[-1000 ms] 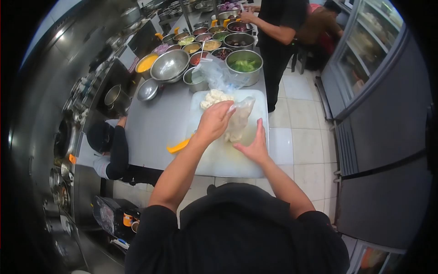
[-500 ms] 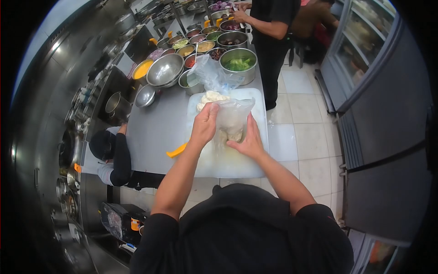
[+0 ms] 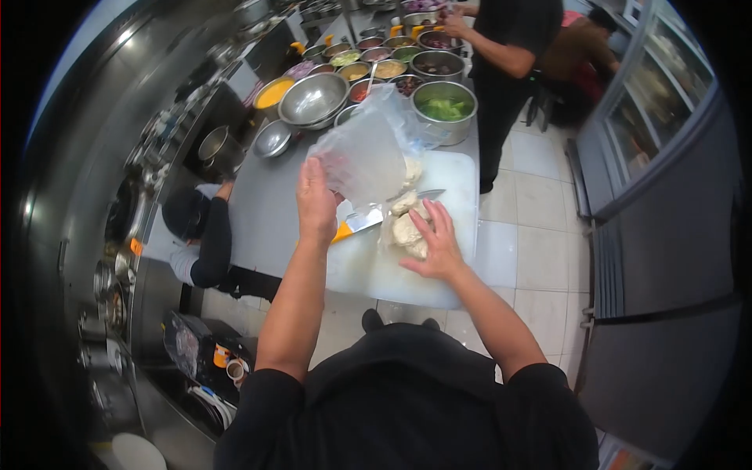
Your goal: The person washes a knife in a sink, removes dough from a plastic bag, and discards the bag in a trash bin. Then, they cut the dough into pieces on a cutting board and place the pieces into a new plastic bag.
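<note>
Left hand: the left hand holds up the edge of a clear bag, fingers pressed together; the thumb's hold cannot be told.
Right hand: the right hand is spread, palm down, fingertips at the pale lumps.
Lumps: on the board, right of the bag; clear film shows along their left side. More of the same pale food sits farther up the board.
Knife: the knife lies aslant, yellow handle to the left, blade running behind the near lumps, tip showing beyond them.
Board: the white board lies flat on the steel table, its surface wet-looking in part.
Table, far end: a pot of greens, a crumpled plastic bag, a large bowl, a small bowl, a pan of yellow liquid, and rows of food containers.
Room, left: a capped worker beside the table; cooking equipment and pots along the wall.
Room, right: a worker in black standing by the table, a bent figure behind, and a glass-door fridge.
Floor: pale square tiles.
</note>
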Demonstrator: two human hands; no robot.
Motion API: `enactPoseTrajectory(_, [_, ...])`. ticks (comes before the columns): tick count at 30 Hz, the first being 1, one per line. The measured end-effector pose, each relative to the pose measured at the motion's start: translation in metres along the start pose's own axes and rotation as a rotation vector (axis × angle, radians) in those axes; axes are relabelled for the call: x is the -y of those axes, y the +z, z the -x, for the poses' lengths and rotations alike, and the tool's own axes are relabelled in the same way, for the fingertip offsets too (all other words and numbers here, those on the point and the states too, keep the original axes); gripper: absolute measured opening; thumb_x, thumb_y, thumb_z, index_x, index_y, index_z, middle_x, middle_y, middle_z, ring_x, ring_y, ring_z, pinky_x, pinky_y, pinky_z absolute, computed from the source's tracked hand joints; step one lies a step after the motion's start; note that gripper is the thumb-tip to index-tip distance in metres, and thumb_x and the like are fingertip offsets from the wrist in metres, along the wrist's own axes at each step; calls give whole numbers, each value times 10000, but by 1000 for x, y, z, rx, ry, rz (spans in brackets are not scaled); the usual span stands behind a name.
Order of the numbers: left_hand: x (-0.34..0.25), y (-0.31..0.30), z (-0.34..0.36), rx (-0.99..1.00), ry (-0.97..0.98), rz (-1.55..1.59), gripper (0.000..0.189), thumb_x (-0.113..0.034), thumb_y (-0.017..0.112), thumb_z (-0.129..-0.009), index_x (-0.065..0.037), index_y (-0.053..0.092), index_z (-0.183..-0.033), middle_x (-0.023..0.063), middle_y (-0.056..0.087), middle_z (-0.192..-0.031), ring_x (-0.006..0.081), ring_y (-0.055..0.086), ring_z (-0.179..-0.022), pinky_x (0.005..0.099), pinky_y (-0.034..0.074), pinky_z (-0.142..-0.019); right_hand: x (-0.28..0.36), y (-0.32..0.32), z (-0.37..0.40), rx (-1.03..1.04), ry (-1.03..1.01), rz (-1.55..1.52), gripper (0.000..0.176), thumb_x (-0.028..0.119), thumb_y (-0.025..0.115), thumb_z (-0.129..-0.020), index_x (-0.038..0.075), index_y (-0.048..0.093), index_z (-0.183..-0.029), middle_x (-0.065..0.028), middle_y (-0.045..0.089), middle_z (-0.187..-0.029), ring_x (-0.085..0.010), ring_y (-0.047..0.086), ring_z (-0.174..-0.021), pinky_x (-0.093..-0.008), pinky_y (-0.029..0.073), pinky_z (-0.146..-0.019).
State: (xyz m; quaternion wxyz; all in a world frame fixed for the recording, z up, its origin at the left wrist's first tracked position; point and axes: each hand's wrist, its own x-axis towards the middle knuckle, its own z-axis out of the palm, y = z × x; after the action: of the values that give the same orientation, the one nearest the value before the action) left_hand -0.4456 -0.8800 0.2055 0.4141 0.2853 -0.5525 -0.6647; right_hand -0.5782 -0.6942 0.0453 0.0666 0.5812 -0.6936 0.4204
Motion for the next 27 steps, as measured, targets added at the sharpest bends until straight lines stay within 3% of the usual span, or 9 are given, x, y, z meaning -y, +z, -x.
enactPoseTrajectory(6, [-12, -75, 16, -206, -73, 170, 471, -481, 358, -1087, -115, 496, -1348, 94, 630, -1200, 209, 647, -968, 374, 548, -782, -5, 11, 13, 21, -68, 50, 779, 297, 822, -738, 70, 471, -1397, -287, 322, -1548, -515, 284, -1434, -600, 256, -1174])
enactPoseTrajectory(8, [-13, -113, 30, -256, -45, 231, 465, -492, 359, -1083, -135, 510, -1340, 93, 642, -1182, 206, 644, -1019, 390, 548, -804, -1, 9, 16, 15, -56, 14, 797, 278, 816, -748, 45, 443, -1413, -300, 305, -1557, -496, 291, -1443, -577, 253, -1184])
enactPoseTrajectory(11, [-31, -176, 64, -383, 19, 333, 459, -470, 367, -1087, -109, 529, -1319, 81, 663, -1118, 194, 666, -970, 353, 557, -741, 4, 11, 22, 34, 72, 16, 871, 271, 809, -773, 19, 366, -1480, -314, 299, -1553, -474, 293, -1447, -535, 236, -1198])
enactPoseTrajectory(15, [-30, -299, 114, -677, 150, 337, 451, -424, 373, -1095, -58, 552, -1289, 82, 684, -1043, 182, 702, -832, 302, 589, -659, 12, 16, 23, 61, 168, 47, 988, 282, 804, -792, -45, 247, -1540, -309, 281, -1561, -449, 276, -1460, -510, 209, -1210])
enactPoseTrajectory(18, [-28, -413, 171, -953, 134, 79, 509, -500, 365, -1076, -98, 554, -1324, 82, 644, -1135, 173, 667, -950, 317, 589, -662, 9, 22, 25, 42, 167, 84, 1024, 337, 798, -813, -75, 211, -1544, -308, 257, -1571, -446, 257, -1466, -496, 205, -1213])
enactPoseTrajectory(20, [-27, -491, 213, -1096, 122, 80, 470, -503, 414, -1060, -117, 539, -1296, 71, 643, -1112, 165, 651, -915, 321, 567, -615, 0, 21, 30, 40, 151, 295, 1030, 386, 775, -845, -87, 188, -1546, -312, 216, -1587, -449, 243, -1466, -500, 207, -1211])
enactPoseTrajectory(22, [-23, -568, 253, -1215, 175, 188, 413, -443, 497, -1044, -121, 507, -1303, 69, 641, -1109, 182, 658, -927, 366, 581, -648, 42, 19, 22, 43, 264, 556, 999, 425, 758, -862, -106, 233, -1527, -339, 273, -1556, -456, 303, -1434, -496, 231, -1202])
enactPoseTrajectory(24, [-32, -625, 285, -1312, 232, 253, 401, -403, 527, -1041, -111, 507, -1316, 89, 625, -1182, 224, 653, -1006, 409, 594, -731, 45, 23, 23, -23, 340, 398, 952, 471, 718, -890, -125, 291, -1498, -372, 365, -1491, -475, 370, -1389, -503, 268, -1183])
enactPoseTrajectory(27, [-25, -711, 311, -1477, 234, 222, 386, -345, 529, -1045, -93, 513, -1336, 97, 600, -1242, 236, 633, -1066, 424, 591, -765, 77, 31, 28, 14, 571, 603, 965, 566, 652, -908, -158, 332, -1461, -396, 434, -1425, -496, 408, -1355, -513, 296, -1164])
